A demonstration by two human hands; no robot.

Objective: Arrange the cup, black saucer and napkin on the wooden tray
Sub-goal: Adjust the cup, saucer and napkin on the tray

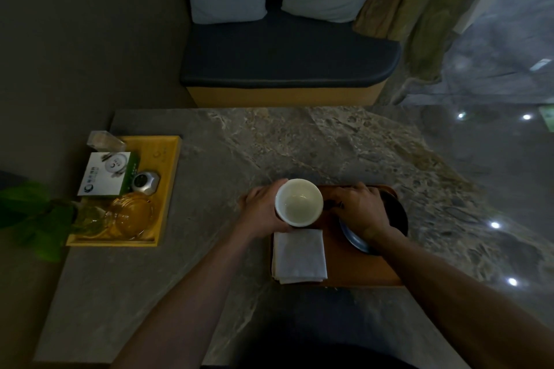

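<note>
— Nearest to me, what is lying there?

— Closest is the napkin (299, 255), folded square and white, lying flat on the near left part of the wooden tray (353, 269).

— And your hands?

— My left hand (263, 210) is wrapping around the white cup (299, 202), fingers curled on its left side, clamped on it. It is sitting upright, mouth toward me, with a little pale liquid or glaze showing at the bottom. I am holding it just beyond the napkin's far edge, over the tray's left end; whether its base is touching the wood I cannot tell.

— The right one?

— My right hand (359, 210) is lying palm down on the black saucer (398, 216), fingers spread and bent over its far left rim, gripping it. It is tilting, its near edge showing bluish below my wrist, at the right side of the tray.

— How are the hands relative to each other?

— They are apart, with the cup between them, its right wall just beside my right fingertips.

— What is surrounding that?

— All this is resting on a stone table (299, 141). Well to the left a yellow tray (168, 189) is holding a box (108, 174), glassware and a small metal object. A cushioned bench (284, 60) is standing beyond the table.
</note>
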